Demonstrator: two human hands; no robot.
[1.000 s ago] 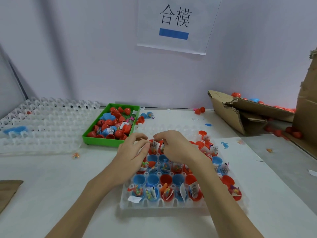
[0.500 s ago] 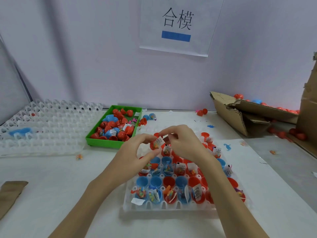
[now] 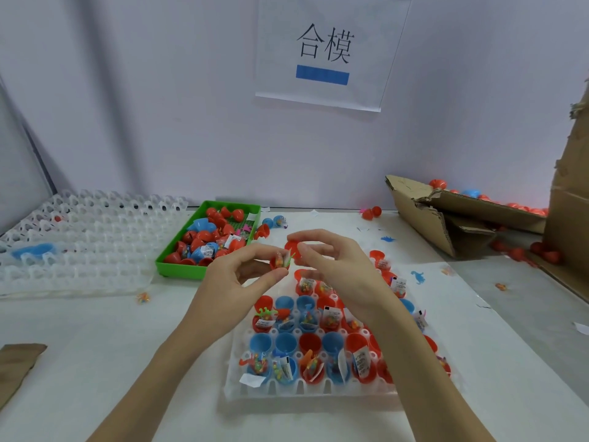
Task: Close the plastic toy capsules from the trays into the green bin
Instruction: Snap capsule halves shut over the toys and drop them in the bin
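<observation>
— Where's the capsule against the hands?

— From my seat, the left hand (image 3: 236, 282) pinches a filled red capsule half (image 3: 279, 261) between thumb and fingertips, a bit of toy sticking out of it. At its one o'clock, the right hand (image 3: 334, 266) grips the red cap (image 3: 292, 247) in curled fingers. The two halves are just beside each other, not joined; I think they aren't quite touching, but the fingers hide the gap.

— And the containers?

— Under both hands, at six o'clock, the clear tray (image 3: 306, 389) holds rows of open red and blue halves, many with small toys and paper slips inside. At ten o'clock from the hands sits the green bin (image 3: 178, 269), partly filled with red and blue capsules. At nine o'clock I see stacked clear trays (image 3: 79, 244), and at three o'clock a torn cardboard box (image 3: 446, 218) with red pieces around it.
</observation>
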